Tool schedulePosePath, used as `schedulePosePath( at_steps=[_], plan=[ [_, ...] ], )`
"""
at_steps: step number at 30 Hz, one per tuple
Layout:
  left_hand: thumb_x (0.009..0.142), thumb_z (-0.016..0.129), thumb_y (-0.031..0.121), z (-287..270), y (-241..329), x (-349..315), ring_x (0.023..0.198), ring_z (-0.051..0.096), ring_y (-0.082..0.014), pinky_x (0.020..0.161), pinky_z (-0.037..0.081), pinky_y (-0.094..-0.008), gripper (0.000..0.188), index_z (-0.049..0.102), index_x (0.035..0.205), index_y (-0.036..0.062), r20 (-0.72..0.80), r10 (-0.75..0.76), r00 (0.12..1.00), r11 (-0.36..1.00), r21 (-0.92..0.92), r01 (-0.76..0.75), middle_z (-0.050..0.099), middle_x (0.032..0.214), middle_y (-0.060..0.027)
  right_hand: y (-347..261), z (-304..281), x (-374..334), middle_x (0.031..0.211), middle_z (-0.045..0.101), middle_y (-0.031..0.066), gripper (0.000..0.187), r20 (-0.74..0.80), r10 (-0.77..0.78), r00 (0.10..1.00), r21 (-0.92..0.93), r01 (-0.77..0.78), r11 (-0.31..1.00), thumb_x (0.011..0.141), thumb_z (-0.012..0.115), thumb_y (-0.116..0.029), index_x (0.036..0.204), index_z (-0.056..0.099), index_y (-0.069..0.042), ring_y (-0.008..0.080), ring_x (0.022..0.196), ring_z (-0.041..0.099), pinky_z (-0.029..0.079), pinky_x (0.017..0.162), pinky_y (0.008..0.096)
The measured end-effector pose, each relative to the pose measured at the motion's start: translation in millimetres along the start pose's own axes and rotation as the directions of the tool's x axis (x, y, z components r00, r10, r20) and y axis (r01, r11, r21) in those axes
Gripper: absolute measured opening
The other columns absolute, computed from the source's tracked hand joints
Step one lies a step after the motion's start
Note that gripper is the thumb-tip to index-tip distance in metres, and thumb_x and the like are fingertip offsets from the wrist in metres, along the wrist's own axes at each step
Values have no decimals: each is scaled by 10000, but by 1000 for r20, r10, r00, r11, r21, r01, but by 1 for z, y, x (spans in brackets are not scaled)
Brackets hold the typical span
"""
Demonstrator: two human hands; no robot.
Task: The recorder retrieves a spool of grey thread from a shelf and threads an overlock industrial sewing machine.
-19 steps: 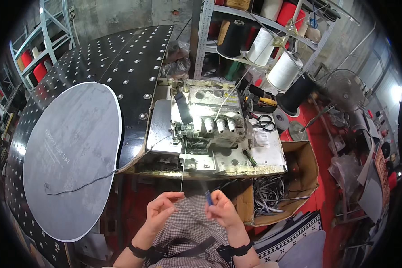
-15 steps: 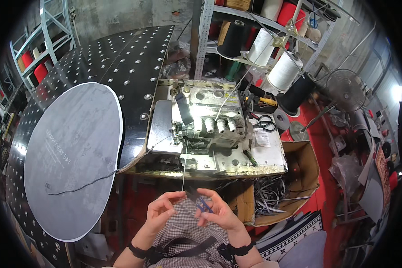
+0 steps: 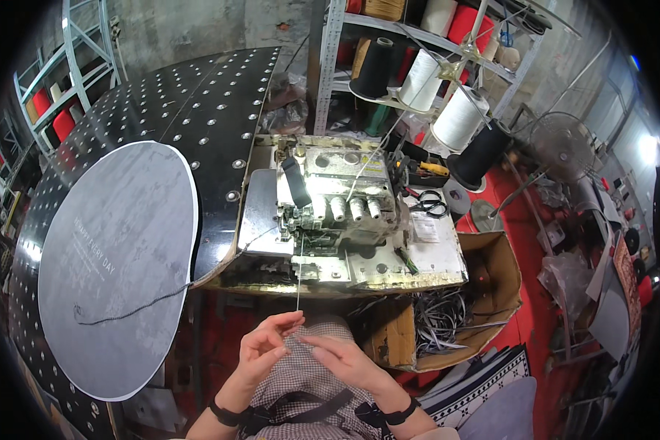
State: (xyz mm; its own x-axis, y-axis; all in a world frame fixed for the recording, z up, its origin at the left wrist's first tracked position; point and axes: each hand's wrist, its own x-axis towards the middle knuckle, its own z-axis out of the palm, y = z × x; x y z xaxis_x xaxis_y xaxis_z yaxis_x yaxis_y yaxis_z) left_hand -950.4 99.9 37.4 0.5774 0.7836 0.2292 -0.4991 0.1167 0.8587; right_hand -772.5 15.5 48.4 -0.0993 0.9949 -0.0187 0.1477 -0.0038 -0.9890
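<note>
A taut white thread (image 3: 299, 282) runs down from the overlock sewing machine (image 3: 337, 187) toward me. Its lower end is pinched between the fingertips of my left hand (image 3: 264, 345), in front of the machine table. Close beside it, my right hand (image 3: 348, 359) is turned back-up, fingers together and pointing at the left fingers. Whatever lies beneath that palm is hidden. A round grey mat (image 3: 125, 279) with a white edge rests to the left, and a dark cord (image 3: 136, 314) trails across it toward the machine.
A cardboard box (image 3: 491, 323) of dark and white trimmings stands right of my hands. Black-handled scissors (image 3: 431, 204) lie on the machine table. Thread cones (image 3: 458, 121) stand behind, near a fan (image 3: 565, 147). A studded black table (image 3: 216, 110) extends left.
My right hand has turned over and moved left toward my left hand. The small blue-handled thread snips seen in it earlier are out of sight. My left hand keeps its pinch.
</note>
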Motion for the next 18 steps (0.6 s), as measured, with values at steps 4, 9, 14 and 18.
schedulePosePath(
  at_steps=[4, 9, 14, 18],
  plan=[
    [786, 619, 22, 0, -1, 0, 1229, 472, -360, 1051, 353, -475, 88, 584, 721, -25, 14, 3, 1000, 1000, 12, -3, 455, 1317, -278, 8, 8, 2, 786, 466, 3, 377, 62, 223, 973, 274, -231, 933, 1006, 399, -292, 1228, 569, -38, 112, 694, 429, 389, 668, 245],
    [787, 620, 25, -1, -1, -2, 1233, 471, -345, 1057, 346, -464, 86, 586, 720, -18, 17, -6, 1000, 1000, 22, 6, 458, 1318, -273, 11, 12, 5, 735, 437, -25, 383, 59, 202, 978, 358, -210, 910, 999, 436, -299, 1199, 583, -7, 81, 684, 407, 365, 643, 221],
    [794, 625, 38, -2, -3, -3, 1234, 472, -327, 1060, 343, -452, 95, 590, 720, -11, 25, -12, 1000, 999, 31, 11, 462, 1320, -264, 14, 15, 10, 704, 445, -42, 356, 61, 186, 981, 424, -194, 885, 983, 484, -282, 1180, 601, -10, 56, 662, 400, 351, 601, 206],
    [800, 632, 54, -3, -4, -3, 1235, 471, -323, 1057, 344, -448, 107, 595, 720, -8, 34, -11, 999, 999, 36, 10, 463, 1320, -262, 18, 16, 11, 713, 489, -40, 317, 38, 174, 984, 442, -173, 880, 964, 530, -251, 1143, 630, -9, 41, 658, 415, 353, 585, 200]
  ],
)
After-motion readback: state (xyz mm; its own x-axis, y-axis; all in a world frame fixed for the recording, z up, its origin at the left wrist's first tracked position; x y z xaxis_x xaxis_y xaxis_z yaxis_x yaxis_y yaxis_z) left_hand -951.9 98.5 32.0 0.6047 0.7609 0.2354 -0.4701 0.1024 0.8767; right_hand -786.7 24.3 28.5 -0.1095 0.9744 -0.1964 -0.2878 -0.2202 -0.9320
